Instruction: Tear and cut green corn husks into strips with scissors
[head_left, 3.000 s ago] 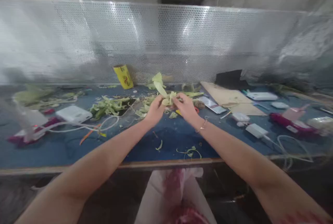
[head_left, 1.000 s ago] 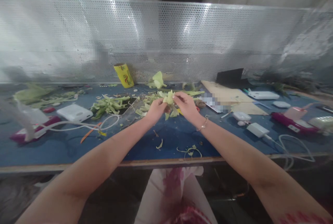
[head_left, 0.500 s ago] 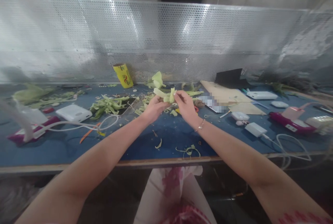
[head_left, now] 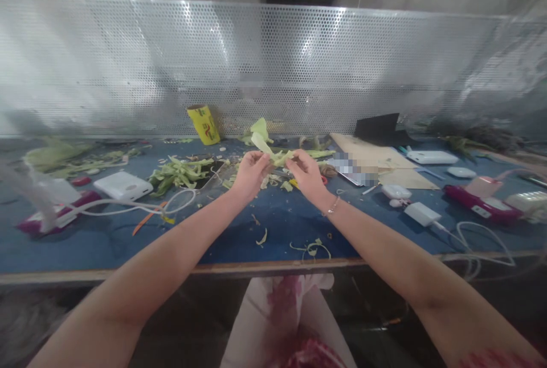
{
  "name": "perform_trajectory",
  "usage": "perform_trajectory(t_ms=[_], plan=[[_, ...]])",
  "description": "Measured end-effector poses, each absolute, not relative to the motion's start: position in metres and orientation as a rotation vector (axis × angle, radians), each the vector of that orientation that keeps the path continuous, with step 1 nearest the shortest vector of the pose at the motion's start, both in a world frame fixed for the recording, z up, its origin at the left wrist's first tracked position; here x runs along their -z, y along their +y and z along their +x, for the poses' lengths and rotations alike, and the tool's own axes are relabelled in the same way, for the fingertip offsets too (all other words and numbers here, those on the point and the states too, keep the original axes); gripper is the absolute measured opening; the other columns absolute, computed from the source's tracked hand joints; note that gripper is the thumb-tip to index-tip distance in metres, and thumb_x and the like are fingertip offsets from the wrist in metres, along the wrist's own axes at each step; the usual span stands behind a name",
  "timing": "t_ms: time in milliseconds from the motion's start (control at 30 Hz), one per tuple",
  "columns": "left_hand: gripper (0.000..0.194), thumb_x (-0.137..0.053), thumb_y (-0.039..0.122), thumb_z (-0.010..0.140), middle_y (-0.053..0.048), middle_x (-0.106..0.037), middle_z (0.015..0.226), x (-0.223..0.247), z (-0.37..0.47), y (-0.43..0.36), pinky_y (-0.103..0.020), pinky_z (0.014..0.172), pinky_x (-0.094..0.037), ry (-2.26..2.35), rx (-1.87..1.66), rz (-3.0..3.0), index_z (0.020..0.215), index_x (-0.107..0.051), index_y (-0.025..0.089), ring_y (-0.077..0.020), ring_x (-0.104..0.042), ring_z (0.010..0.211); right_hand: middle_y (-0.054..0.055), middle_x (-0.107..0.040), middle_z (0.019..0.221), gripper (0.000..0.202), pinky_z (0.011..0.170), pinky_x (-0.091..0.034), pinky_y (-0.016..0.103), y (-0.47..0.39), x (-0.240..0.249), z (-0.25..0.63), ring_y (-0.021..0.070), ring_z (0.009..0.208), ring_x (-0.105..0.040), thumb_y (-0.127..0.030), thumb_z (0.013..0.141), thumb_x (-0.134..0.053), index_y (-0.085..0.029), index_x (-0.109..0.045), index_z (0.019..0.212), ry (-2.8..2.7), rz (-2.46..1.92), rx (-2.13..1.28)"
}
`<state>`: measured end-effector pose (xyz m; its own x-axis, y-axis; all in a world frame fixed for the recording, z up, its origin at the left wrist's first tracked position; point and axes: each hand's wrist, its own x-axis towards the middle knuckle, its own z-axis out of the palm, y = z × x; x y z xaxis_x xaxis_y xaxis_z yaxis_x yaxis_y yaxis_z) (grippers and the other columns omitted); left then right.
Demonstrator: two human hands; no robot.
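Observation:
Between my two hands stretches a pale green strip of corn husk (head_left: 280, 160), with a wider end sticking up beyond my left fingers. My left hand (head_left: 251, 173) is closed, pinching the strip on its left side. My right hand (head_left: 308, 174), with a bracelet at the wrist, pinches the other end. Just under and behind the hands lie scattered bits of husk (head_left: 286, 185). A larger pale green husk piece (head_left: 258, 127) stands behind them near the screen. To the left is a heap of torn green strips (head_left: 179, 173), beside a dark flat object (head_left: 210, 175).
A perforated metal screen (head_left: 171, 60) closes off the back of the blue table (head_left: 231, 237). Along it leans a yellow tube (head_left: 204, 124). White chargers (head_left: 123, 184), cables and purple power strips (head_left: 481, 204) lie at both sides. Brown paper (head_left: 363, 151) is at right.
My hands have drawn slightly apart, and the husk between them is now stretched flatter. My left hand has turned more upright.

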<state>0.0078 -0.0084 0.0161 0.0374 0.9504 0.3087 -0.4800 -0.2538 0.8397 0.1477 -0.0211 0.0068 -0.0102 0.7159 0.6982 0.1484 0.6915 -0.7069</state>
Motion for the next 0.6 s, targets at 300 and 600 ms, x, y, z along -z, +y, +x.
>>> perform_trajectory(t_ms=[300, 600], plan=[[0.026, -0.068, 0.037, 0.067, 0.0, -0.063, 0.075, -0.0062, 0.0026, 0.0013, -0.028, 0.078, -0.046, 0.698, -1.505, 1.437, 0.08, -0.06, 0.016, -0.0114, -0.059, 0.073, 0.001, -0.055, 0.076, 0.023, 0.072, -0.049, 0.031, -0.0199, -0.0091, 0.1481, 0.015, 0.073, -0.055, -0.045, 0.08, -0.051, -0.022, -0.049, 0.077, -1.481, -0.734, -0.579], [0.018, -0.065, 0.025, 0.067, 0.002, -0.061, 0.067, -0.0085, 0.0034, -0.0052, -0.023, 0.061, -0.042, 0.913, -1.504, 1.68, 0.082, -0.064, 0.016, -0.0094, -0.053, 0.06, 0.0, -0.052, 0.075, 0.024, 0.073, -0.046, 0.03, -0.0245, -0.0132, 0.149, 0.0144, 0.075, -0.053, -0.045, 0.083, -0.048, -0.023, -0.044, 0.075, -1.508, -0.678, -0.579]])
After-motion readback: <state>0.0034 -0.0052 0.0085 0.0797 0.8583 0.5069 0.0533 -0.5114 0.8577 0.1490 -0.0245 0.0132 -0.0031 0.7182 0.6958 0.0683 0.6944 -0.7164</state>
